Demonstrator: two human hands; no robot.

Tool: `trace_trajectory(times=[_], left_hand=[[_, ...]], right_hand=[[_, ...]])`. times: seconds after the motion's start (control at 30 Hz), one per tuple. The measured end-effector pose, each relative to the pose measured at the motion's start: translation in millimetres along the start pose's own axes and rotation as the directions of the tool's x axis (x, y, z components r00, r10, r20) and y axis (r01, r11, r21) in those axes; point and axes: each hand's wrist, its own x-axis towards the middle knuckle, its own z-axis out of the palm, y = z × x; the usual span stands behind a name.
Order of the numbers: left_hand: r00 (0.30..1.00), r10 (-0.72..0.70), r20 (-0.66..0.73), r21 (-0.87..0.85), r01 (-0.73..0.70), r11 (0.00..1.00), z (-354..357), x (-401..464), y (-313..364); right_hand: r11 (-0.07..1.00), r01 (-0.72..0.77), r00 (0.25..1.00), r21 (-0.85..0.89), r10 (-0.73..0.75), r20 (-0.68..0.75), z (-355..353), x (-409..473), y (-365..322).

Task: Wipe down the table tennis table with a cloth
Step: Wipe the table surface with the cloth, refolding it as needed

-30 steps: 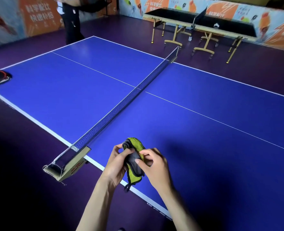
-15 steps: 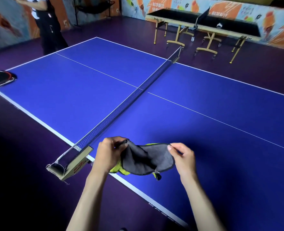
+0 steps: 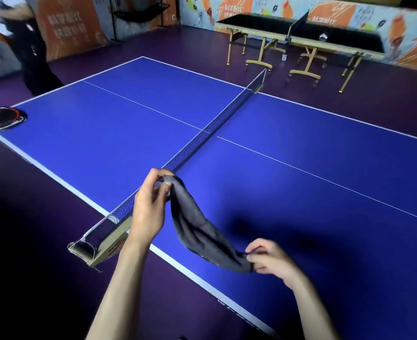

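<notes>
A: Head view: state of the hands?

B: Left hand (image 3: 151, 204) pinches the upper corner of the grey cloth (image 3: 200, 229); right hand (image 3: 268, 258) pinches the lower corner. The cloth hangs stretched between them above the near edge of the blue tabletop (image 3: 300, 192).

A: Open room?

B: Bare surface extends right of the net (image 3: 202, 141). A paddle (image 3: 4, 117) lies at the far left corner.

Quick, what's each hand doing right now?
Left hand: pinches one end of the cloth, held up by the net.
Right hand: pinches the other end, lower, over the table.
</notes>
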Motion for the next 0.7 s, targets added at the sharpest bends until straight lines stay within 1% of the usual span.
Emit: trace_trajectory(times=[0.07,0.1,0.13,0.2,0.27,0.33,0.4,0.5,0.57,0.7], left_hand=[[0.997,-0.004,0.075,-0.070,0.009,0.998,7.1,-1.6,14.3],[0.994,0.003,0.109,-0.097,0.007,0.995,9.6,-2.5,21.2],[0.991,0.012,0.134,-0.113,0.003,0.994,10.5,-3.4,27.4],[0.987,0.040,0.154,-0.141,-0.018,0.990,12.1,-5.3,39.4],[0.989,0.061,0.135,-0.176,-0.036,0.984,11.6,-5.3,49.1],[0.992,0.050,0.113,-0.230,-0.023,0.973,7.6,-3.7,56.2],[0.993,0.033,0.114,-0.276,0.000,0.961,0.3,-1.4,61.1],[0.991,0.018,0.136,-0.292,0.023,0.956,-8.2,1.3,64.7],[0.990,0.009,0.140,-0.298,0.034,0.954,-10.8,1.1,63.2],[0.994,-0.024,0.106,-0.293,0.054,0.955,-12.0,-1.1,55.1]], right_hand=[[0.974,0.034,0.999,-0.222,-0.034,0.004,5.0,6.9,1.4],[0.961,0.081,0.996,-0.264,-0.090,-0.023,7.3,11.1,-2.3],[0.958,0.146,0.985,-0.245,-0.165,-0.057,11.0,12.5,-11.6],[0.955,0.278,0.951,-0.101,-0.288,-0.109,18.0,14.1,-35.6],[0.933,0.359,0.931,-0.003,-0.358,-0.066,25.0,12.8,-61.2],[0.922,0.375,0.925,0.100,-0.379,0.021,33.1,11.6,-76.6],[0.919,0.354,0.926,0.176,-0.371,0.075,39.5,11.7,-85.3],[0.912,0.353,0.917,0.209,-0.382,0.119,45.2,11.4,-89.4],[0.908,0.358,0.915,0.218,-0.387,0.110,47.3,7.0,-90.0],[0.888,0.439,0.882,0.138,-0.455,0.122,47.3,-0.1,-80.7]])
